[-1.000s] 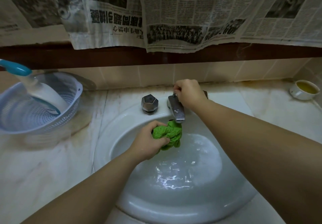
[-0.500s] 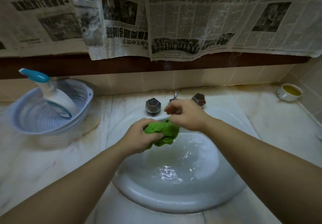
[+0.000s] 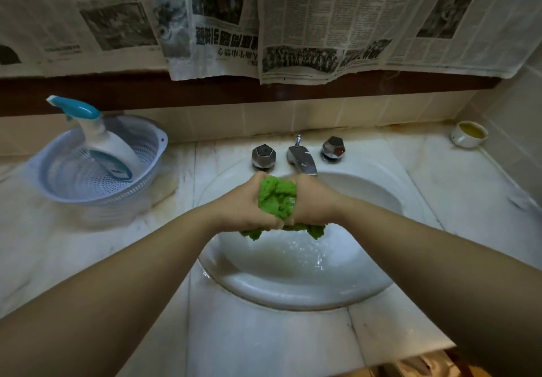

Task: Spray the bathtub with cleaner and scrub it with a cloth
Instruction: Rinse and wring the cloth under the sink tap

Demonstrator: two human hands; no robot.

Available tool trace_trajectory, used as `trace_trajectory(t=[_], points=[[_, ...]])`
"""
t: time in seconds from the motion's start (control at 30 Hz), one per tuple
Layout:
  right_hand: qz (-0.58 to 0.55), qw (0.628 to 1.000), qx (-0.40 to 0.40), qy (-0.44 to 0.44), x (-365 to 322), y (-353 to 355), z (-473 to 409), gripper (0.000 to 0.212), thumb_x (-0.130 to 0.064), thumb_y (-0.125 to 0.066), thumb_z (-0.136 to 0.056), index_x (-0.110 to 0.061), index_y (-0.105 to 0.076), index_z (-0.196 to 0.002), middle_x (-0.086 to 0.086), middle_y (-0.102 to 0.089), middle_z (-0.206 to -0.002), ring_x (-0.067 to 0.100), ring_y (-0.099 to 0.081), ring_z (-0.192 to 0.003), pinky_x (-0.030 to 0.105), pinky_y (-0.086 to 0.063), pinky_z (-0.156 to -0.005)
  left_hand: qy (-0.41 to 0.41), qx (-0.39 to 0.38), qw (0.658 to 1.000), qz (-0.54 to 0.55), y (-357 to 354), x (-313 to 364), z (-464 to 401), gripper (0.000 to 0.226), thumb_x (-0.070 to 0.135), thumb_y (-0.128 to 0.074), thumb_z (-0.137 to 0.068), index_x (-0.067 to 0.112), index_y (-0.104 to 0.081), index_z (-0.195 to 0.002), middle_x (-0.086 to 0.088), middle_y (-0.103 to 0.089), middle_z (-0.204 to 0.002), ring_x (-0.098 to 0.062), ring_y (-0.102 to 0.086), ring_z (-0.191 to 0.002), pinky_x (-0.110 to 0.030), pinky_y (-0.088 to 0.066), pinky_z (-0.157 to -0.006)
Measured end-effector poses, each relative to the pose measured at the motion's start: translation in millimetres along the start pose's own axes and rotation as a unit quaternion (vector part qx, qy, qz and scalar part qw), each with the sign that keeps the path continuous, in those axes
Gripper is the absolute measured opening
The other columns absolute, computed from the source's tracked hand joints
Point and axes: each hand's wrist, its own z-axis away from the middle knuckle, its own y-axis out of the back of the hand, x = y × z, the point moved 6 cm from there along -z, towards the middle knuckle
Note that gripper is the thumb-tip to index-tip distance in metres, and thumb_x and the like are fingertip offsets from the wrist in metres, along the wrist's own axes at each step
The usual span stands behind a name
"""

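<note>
A person stands at a round white ceramic washbasin (image 3: 366, 194) set into a pale marble counter (image 3: 88, 259). Both bare forearms reach in from the bottom corners and meet over the middle of the basin. Between them is a bunched, wet bright green cloth (image 3: 277, 197). The left hand (image 3: 249, 203) is curled round the cloth from its nine o'clock side, and the right hand (image 3: 315, 200) is curled round it from its three o'clock side, so both hands clench it tightly together. Frayed ends of the cloth hang out below the hands, at six o'clock. Water pools in the basin beneath them, with droplets glinting on its surface.

Just beyond the hands, at twelve o'clock, a short chrome spout (image 3: 302, 161) points toward the basin. A faceted chrome tap knob (image 3: 264, 156) sits at its nine o'clock side and a second faceted chrome knob (image 3: 333, 148) at its three o'clock side.

Well apart from the basin, at about ten o'clock, a pale lilac perforated plastic colander (image 3: 88, 197) rests on the counter. A white spray bottle with a teal trigger head (image 3: 99, 139) leans tilted inside it.

At about two o'clock, near the tiled corner, a small white dish holding yellow liquid (image 3: 468, 134) sits on the counter.

Sheets of black-and-white newspaper (image 3: 337, 21) hang along the wall above a dark brown band.
</note>
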Motion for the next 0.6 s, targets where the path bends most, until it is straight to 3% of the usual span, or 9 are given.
trace_trajectory(t=[0.07,0.1,0.2,0.27,0.37,0.43,0.47,0.53,0.6], points=[[0.045,0.999,-0.014,-0.026,3,-7,1,0.017,-0.026,-0.081,-0.071,-0.019,-0.066,-0.074,0.000,-0.069,-0.066,0.018,-0.068,-0.061,0.038,-0.057,-0.056,0.010,-0.029,0.991,-0.133,-8,7,-4,0.082,0.030,-0.098,-0.056,0.034,-0.048,-0.121,0.003,-0.069,-0.104,-0.017,-0.070,-0.089,-0.042,-0.061,-0.074],[0.076,0.996,-0.029,-0.034,4,-12,2,0.016,-0.027,-0.079,-0.071,-0.019,-0.066,-0.071,0.001,-0.069,-0.064,0.019,-0.068,-0.059,0.037,-0.058,-0.055,0.020,-0.032,0.982,-0.184,-11,10,-7,0.078,0.034,-0.099,-0.053,0.035,-0.055,-0.116,0.008,-0.069,-0.099,-0.013,-0.068,-0.086,-0.035,-0.059,-0.072],[0.169,0.983,-0.051,-0.055,9,-19,2,0.023,-0.022,-0.075,-0.079,-0.022,-0.058,-0.064,-0.006,-0.058,-0.057,0.013,-0.057,-0.052,0.019,-0.045,-0.043,0.053,-0.018,0.958,-0.281,-16,17,-16,0.032,0.015,-0.086,-0.070,0.027,-0.057,-0.077,0.004,-0.063,-0.080,-0.013,-0.057,-0.062,-0.025,-0.043,-0.053],[0.204,0.975,-0.048,-0.067,18,-19,-1,0.022,-0.017,-0.071,-0.088,-0.021,-0.059,-0.070,-0.008,-0.051,-0.060,0.011,-0.050,-0.055,0.010,-0.031,-0.039,0.060,-0.020,0.945,-0.322,-20,19,-22,0.032,0.005,-0.069,-0.083,0.025,-0.046,-0.070,0.001,-0.056,-0.081,-0.017,-0.053,-0.069,-0.026,-0.040,-0.055],[0.221,0.970,-0.063,-0.082,32,-22,-5,0.004,-0.016,-0.068,-0.092,-0.014,-0.070,-0.090,-0.005,-0.060,-0.072,0.015,-0.057,-0.071,0.012,-0.034,-0.044,0.062,-0.030,0.929,-0.363,-26,19,-26,0.027,0.010,-0.061,-0.091,0.021,-0.044,-0.073,0.006,-0.044,-0.078,-0.018,-0.051,-0.075,-0.026,-0.041,-0.061],[0.223,0.968,-0.085,-0.080,35,-20,-2,0.009,-0.015,-0.066,-0.093,-0.010,-0.073,-0.089,-0.002,-0.068,-0.075,0.019,-0.065,-0.074,0.025,-0.048,-0.052,0.034,-0.047,0.914,-0.402,-32,23,-27,0.007,0.018,-0.058,-0.095,0.016,-0.057,-0.088,0.003,-0.047,-0.084,-0.021,-0.051,-0.082,-0.027,-0.042,-0.069],[0.235,0.966,-0.093,-0.063,33,-19,1,0.009,-0.014,-0.064,-0.093,-0.011,-0.070,-0.087,-0.002,-0.065,-0.072,0.019,-0.064,-0.075,0.029,-0.049,-0.054,0.018,-0.055,0.908,-0.414,-34,24,-27,0.010,0.022,-0.058,-0.096,0.015,-0.064,-0.099,0.000,-0.052,-0.091,-0.021,-0.051,-0.086,-0.027,-0.041,-0.071],[0.260,0.960,-0.098,-0.023,27,-15,9,0.008,-0.013,-0.061,-0.095,-0.016,-0.061,-0.088,-0.008,-0.050,-0.070,0.018,-0.055,-0.076,0.026,-0.040,-0.055,0.005,-0.058,0.900,-0.432,-39,25,-27,0.019,0.027,-0.058,-0.094,0.017,-0.067,-0.109,-0.003,-0.058,-0.104,-0.022,-0.054,-0.090,-0.028,-0.042,-0.073],[0.242,0.967,-0.075,0.003,25,-10,11,0.008,-0.017,-0.059,-0.097,-0.013,-0.061,-0.090,-0.005,-0.050,-0.070,0.017,-0.051,-0.068,0.017,-0.034,-0.048,-0.016,-0.039,0.907,-0.420,-40,27,-29,0.009,0.026,-0.059,-0.093,0.020,-0.063,-0.098,0.003,-0.056,-0.093,-0.022,-0.053,-0.089,-0.027,-0.040,-0.072]])
